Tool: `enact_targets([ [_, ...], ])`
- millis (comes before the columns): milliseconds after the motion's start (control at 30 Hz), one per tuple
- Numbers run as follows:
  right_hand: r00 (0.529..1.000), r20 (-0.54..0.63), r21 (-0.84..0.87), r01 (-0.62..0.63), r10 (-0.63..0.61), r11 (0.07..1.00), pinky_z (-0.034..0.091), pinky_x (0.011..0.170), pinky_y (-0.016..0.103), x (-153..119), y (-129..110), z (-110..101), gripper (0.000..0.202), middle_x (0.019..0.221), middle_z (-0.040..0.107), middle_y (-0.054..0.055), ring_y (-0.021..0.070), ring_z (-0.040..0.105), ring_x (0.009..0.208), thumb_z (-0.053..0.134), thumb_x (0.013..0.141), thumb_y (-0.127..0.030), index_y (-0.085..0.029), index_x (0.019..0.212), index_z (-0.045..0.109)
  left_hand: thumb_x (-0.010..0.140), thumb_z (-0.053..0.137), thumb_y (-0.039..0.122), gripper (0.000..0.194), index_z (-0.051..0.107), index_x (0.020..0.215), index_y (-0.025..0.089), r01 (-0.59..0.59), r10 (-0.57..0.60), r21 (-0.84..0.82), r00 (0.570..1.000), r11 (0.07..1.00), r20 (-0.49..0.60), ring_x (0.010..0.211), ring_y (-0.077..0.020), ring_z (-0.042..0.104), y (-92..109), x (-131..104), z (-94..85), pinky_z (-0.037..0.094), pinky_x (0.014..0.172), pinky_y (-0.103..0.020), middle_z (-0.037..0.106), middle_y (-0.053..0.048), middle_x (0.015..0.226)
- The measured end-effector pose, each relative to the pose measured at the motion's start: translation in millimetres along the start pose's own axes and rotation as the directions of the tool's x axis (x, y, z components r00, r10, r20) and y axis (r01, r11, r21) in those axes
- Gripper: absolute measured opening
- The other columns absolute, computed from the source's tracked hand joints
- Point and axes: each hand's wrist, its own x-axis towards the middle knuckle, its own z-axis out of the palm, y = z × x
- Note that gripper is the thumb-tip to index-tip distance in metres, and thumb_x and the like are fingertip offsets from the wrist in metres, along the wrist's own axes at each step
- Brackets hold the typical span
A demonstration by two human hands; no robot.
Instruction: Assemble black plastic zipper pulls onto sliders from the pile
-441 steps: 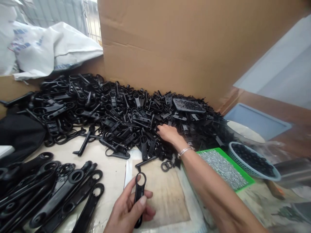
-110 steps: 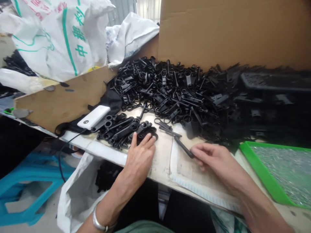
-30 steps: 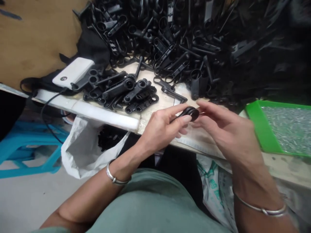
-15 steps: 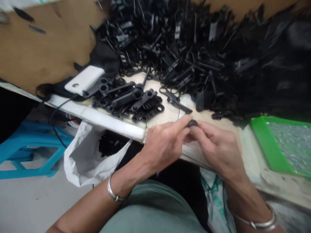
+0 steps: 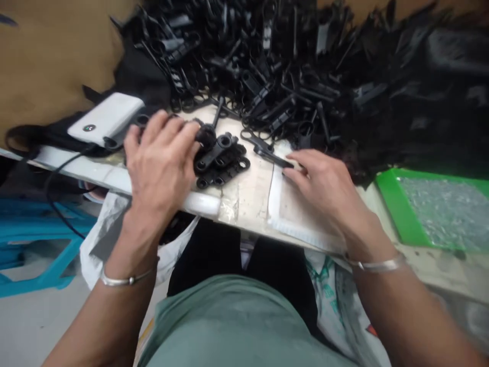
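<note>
Bench [image 5: 250, 196] runs across the view, its near edge just past the person's lap. Big heap of black parts [image 5: 267, 66] covers the back of it, dark and blurred toward the right. Blue stool [image 5: 34, 255] on the floor at far left; white sack [image 5: 101, 239] hangs below the bench edge, partly behind the left forearm. Green tray [image 5: 403, 216] on the right of the bench, full of small metal pins [image 5: 454, 209]. Pale pad [image 5: 286, 209] lies between tray and small pile [image 5: 221, 153] of black parts.

Hands: left hand [image 5: 162, 153] is palm down over the left part of the small pile, fingers a bit spread and curled; can't tell if it grips a part, undersides hidden. Right hand [image 5: 324, 183] has thumb and forefinger pinched on the near end of a lever [image 5: 273, 158], which lies at the heap's near edge, over the pad's far-left corner. White box [image 5: 107, 114] sits left of the left hand, black cable [image 5: 53, 199] looping off the bench.
</note>
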Motion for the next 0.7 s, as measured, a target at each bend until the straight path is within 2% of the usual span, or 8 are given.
enact_targets([
  [100, 1.000, 0.011, -0.053, -0.008, 0.009, 0.999, 0.051, 0.074, 0.040, 13, 2, 15, 0.010, 0.090, 0.070, 0.008, 0.0268, 0.066, 0.083, 0.067, 0.083, -0.023, -0.021, 0.092, 0.071, 0.096, 0.048, 0.033, 0.037, 0.048, 0.133, 0.030, 0.055, -0.073, 0.136, 0.988, 0.989, 0.133, 0.139, -0.0227, 0.031, 4, 7, -0.1, 0.015, 0.113, -0.054, 0.048, 0.003, 0.143],
  [167, 1.000, -0.012, -0.007, -0.023, 0.023, 1.000, 0.051, 0.078, 0.041, 15, 6, 19, 0.006, 0.082, 0.069, 0.006, 0.0256, 0.066, 0.083, 0.069, 0.082, -0.022, -0.019, 0.086, 0.071, 0.099, 0.042, 0.037, 0.038, 0.042, 0.136, 0.032, 0.061, -0.093, 0.168, 0.977, 0.984, 0.193, 0.139, -0.0171, 0.028, 9, 8, -4.4, 0.017, 0.115, -0.047, 0.045, 0.007, 0.144],
  [233, 0.998, -0.057, 0.080, -0.026, 0.031, 0.996, 0.049, 0.084, 0.041, 10, 9, 16, 0.007, 0.079, 0.070, 0.004, 0.0240, 0.065, 0.086, 0.069, 0.082, -0.023, -0.017, 0.085, 0.072, 0.099, 0.041, 0.039, 0.039, 0.042, 0.137, 0.031, 0.055, -0.090, 0.166, 0.974, 0.985, 0.210, 0.136, -0.0156, 0.032, 11, 7, -8.4, 0.023, 0.114, -0.042, 0.046, 0.009, 0.142],
  [367, 0.986, -0.119, 0.220, -0.089, 0.117, 0.971, 0.050, 0.084, 0.036, -13, 8, -4, 0.011, 0.081, 0.072, 0.003, 0.0200, 0.066, 0.082, 0.066, 0.084, -0.023, -0.014, 0.088, 0.072, 0.098, 0.043, 0.043, 0.042, 0.045, 0.135, 0.025, 0.048, -0.072, 0.141, 0.981, 0.989, 0.177, 0.133, -0.0158, 0.037, 12, 5, -9.2, 0.029, 0.110, -0.039, 0.050, 0.008, 0.137],
  [533, 0.959, -0.161, 0.330, -0.172, 0.235, 0.928, 0.054, 0.071, 0.032, -44, 3, -20, 0.010, 0.082, 0.073, 0.000, 0.0180, 0.067, 0.074, 0.068, 0.081, -0.019, -0.018, 0.089, 0.073, 0.098, 0.043, 0.045, 0.041, 0.046, 0.135, 0.029, 0.035, -0.056, 0.148, 0.988, 0.988, 0.144, 0.127, -0.0149, 0.043, 14, -1, -5.5, 0.031, 0.107, -0.035, 0.050, 0.010, 0.137],
  [633, 0.948, -0.196, 0.354, -0.171, 0.251, 0.920, 0.054, 0.067, 0.031, -56, 5, -23, 0.011, 0.081, 0.072, -0.001, 0.0175, 0.068, 0.073, 0.066, 0.081, -0.020, -0.021, 0.090, 0.073, 0.095, 0.050, 0.039, 0.039, 0.049, 0.133, 0.029, 0.021, -0.035, 0.125, 0.993, 0.992, 0.114, 0.128, -0.0186, 0.043, 12, -2, -2.1, 0.029, 0.110, -0.038, 0.051, 0.010, 0.135],
  [700, 0.942, -0.213, 0.369, -0.168, 0.259, 0.914, 0.054, 0.066, 0.030, -62, 6, -24, 0.012, 0.083, 0.071, -0.001, 0.0173, 0.068, 0.073, 0.065, 0.082, -0.020, -0.022, 0.091, 0.073, 0.092, 0.056, 0.030, 0.039, 0.052, 0.130, 0.028, -0.006, 0.002, 0.043, 0.997, 0.999, 0.076, 0.131, -0.0223, 0.039, 10, -2, 0.0, 0.023, 0.114, -0.044, 0.052, 0.010, 0.134],
])
